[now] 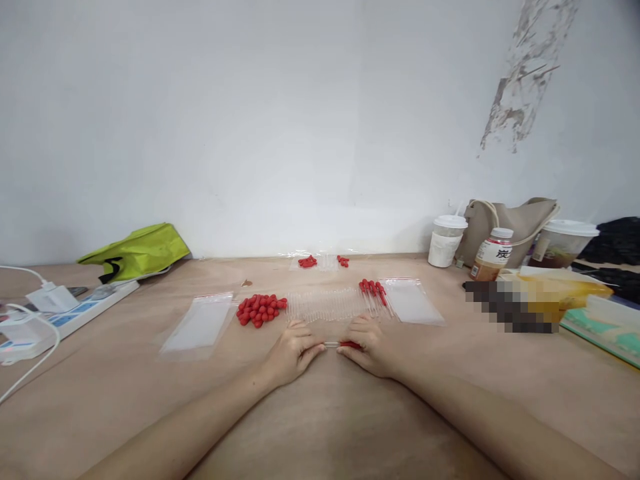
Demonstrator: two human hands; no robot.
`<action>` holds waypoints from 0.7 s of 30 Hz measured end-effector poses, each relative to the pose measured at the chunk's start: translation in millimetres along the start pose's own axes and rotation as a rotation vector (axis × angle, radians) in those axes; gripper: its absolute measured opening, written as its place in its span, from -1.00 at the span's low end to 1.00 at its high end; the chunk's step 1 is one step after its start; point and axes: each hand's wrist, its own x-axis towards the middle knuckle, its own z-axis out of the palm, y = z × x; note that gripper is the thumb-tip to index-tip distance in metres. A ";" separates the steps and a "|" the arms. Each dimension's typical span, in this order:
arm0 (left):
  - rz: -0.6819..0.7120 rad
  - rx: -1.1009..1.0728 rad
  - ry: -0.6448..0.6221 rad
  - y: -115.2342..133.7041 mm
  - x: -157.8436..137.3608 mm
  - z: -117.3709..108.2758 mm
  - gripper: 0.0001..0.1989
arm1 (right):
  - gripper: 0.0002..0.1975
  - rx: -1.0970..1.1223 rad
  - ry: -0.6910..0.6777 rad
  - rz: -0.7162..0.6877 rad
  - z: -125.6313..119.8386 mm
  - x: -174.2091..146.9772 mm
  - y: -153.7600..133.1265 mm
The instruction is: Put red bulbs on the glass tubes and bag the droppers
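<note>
Between my hands lies a thin clear glass tube (331, 345), held level just above or on the table. My left hand (296, 350) pinches the tube's left end. My right hand (371, 348) is closed round a red rubber bulb (351, 345) at the tube's right end; my fingers partly cover it, so how far the tube sits inside is hidden. Beyond my hands, clear glass tubes (325, 305) lie side by side in a row. A pile of red rubber bulbs (260, 310) is left of that row, and several droppers with red bulbs (373, 292) lie at its right end.
Flat plastic zip bags lie at left (197, 325) and right (413, 301). Bagged red bulbs (307, 261) are by the wall. At left stand a power strip (75, 319) and green bag (143, 252); at right, a paper-sleeved cup (447, 241), bottle (492, 255) and beige bag (517, 223).
</note>
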 end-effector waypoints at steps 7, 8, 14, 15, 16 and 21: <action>-0.049 -0.033 -0.019 0.8 0.8 -2.2 -0.78 | -0.83 0.117 0.007 0.094 -4.9 -1.3 -0.8; -0.060 -0.036 -0.012 0.9 1.0 -2.7 -0.79 | -0.80 0.139 0.028 0.130 -5.8 -2.3 -0.9; -0.070 -0.043 -0.016 1.5 1.1 -4.0 -0.80 | -0.88 0.141 0.100 0.241 -7.1 -6.5 -1.9; -0.067 -0.042 -0.016 1.5 1.0 -3.8 -0.80 | -0.91 0.135 0.096 0.240 -6.2 -6.6 -2.1; -0.064 -0.042 -0.013 1.4 0.9 -3.6 -0.79 | -0.91 0.129 0.099 0.244 -5.0 -6.6 -2.3; -0.032 -0.040 0.030 1.0 0.2 -1.7 -0.79 | -0.88 0.106 0.124 0.264 0.6 -6.2 -2.9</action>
